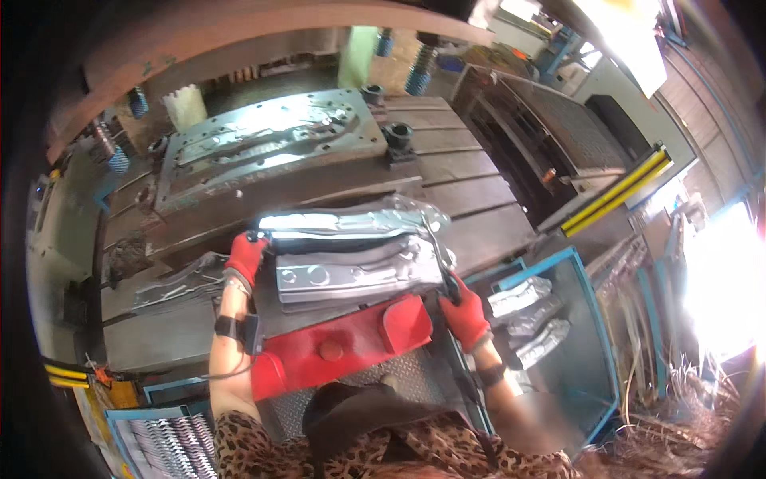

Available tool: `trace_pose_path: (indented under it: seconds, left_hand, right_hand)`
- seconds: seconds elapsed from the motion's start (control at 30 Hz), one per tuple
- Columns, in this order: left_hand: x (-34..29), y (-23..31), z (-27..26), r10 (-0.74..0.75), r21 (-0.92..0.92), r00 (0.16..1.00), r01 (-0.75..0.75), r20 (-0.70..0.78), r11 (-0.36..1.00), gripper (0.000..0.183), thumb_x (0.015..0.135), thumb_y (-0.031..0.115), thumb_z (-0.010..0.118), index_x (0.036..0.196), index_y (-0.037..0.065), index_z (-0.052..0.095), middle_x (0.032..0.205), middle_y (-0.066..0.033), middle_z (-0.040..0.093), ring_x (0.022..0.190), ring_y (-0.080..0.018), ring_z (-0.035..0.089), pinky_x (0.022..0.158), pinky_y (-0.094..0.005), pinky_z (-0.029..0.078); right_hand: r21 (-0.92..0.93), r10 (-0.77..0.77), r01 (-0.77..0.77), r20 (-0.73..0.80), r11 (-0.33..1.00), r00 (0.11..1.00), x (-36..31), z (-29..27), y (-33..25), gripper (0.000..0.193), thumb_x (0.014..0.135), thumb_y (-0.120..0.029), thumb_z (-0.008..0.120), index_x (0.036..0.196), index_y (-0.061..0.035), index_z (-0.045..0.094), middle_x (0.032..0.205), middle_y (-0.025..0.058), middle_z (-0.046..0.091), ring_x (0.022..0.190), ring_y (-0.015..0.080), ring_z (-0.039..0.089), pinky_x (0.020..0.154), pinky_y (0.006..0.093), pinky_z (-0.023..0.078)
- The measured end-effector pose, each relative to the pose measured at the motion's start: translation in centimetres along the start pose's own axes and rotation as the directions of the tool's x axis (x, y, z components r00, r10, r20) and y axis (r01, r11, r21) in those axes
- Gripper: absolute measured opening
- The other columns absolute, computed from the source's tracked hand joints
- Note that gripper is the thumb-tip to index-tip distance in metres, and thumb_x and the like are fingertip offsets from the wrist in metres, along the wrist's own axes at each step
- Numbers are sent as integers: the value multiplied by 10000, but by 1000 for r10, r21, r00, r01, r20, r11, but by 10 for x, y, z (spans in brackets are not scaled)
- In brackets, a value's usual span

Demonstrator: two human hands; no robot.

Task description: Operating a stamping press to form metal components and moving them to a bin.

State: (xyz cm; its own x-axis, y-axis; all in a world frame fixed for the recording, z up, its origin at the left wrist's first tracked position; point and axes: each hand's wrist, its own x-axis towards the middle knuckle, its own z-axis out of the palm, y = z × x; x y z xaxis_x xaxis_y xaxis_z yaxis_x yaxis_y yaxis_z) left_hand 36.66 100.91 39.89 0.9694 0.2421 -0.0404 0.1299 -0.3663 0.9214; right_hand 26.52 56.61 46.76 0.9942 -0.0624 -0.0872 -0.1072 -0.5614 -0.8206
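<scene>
Two long silvery pressed sheet-metal parts lie side by side in front of me: the farther part (343, 222) and the nearer, broader part (343, 279). My left hand (246, 257), in a red glove, is closed at the left end of the farther part. It grips something dark that the fingers mostly hide. My right hand (466, 313), also red-gloved, wraps round the black handle of a thin rod-like tool (436, 249). The rod reaches up along the right ends of both parts. Whether its tip touches the metal I cannot tell.
Beyond the parts sits a steel die block (271, 148) on the grooved press bed (471, 164). A red curved panel (327, 351) lies between me and the bed. Blue-framed bins hold more pressed parts at the right (542, 342) and lower left (171, 447). Yellow-striped bars (614, 191) stand right.
</scene>
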Motion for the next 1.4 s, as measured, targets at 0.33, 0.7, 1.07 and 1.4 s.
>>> trace_pose_path:
  seconds: [0.33, 0.7, 1.07, 1.4]
  left_hand:
    - [-17, 33, -69, -158, -615, 956, 280, 247, 737, 366, 860, 344, 527, 785, 3, 636, 672, -81, 632, 559, -165, 614, 534, -278, 495]
    - [19, -49, -71, 213, -243, 976, -220, -56, 945, 353, 916, 333, 448, 1053, 27, 559, 982, -64, 570, 885, -163, 524, 804, -323, 390]
    - [6, -17, -96, -109, -573, 926, -129, -362, 809, 235, 794, 165, 646, 988, 54, 572, 802, -43, 575, 713, -146, 579, 627, -300, 493]
    - [141, 14, -173, -248, -515, 905, 38, -346, 856, 279, 810, 245, 652, 994, 37, 624, 801, -31, 633, 691, -126, 594, 584, -266, 483]
  right_hand:
    - [-50, -81, 89, 146, 995, 986, 19, 28, -45, 519, 756, -146, 575, 1243, -23, 444, 853, 232, 619, 836, 355, 618, 709, 399, 488]
    - [35, -52, 45, 229, 998, 972, 11, 34, -31, 517, 796, -59, 574, 1290, -25, 425, 768, 41, 592, 636, 76, 550, 575, 233, 466]
    - [267, 18, -87, 251, 960, 968, 5, 24, -53, 535, 763, -90, 605, 1260, 16, 436, 820, 96, 637, 717, 103, 585, 640, 266, 481]
    - [18, -362, 362, 81, 932, 929, 196, 137, -145, 485, 757, -200, 524, 1224, -83, 472, 875, 255, 600, 841, 417, 565, 745, 434, 458]
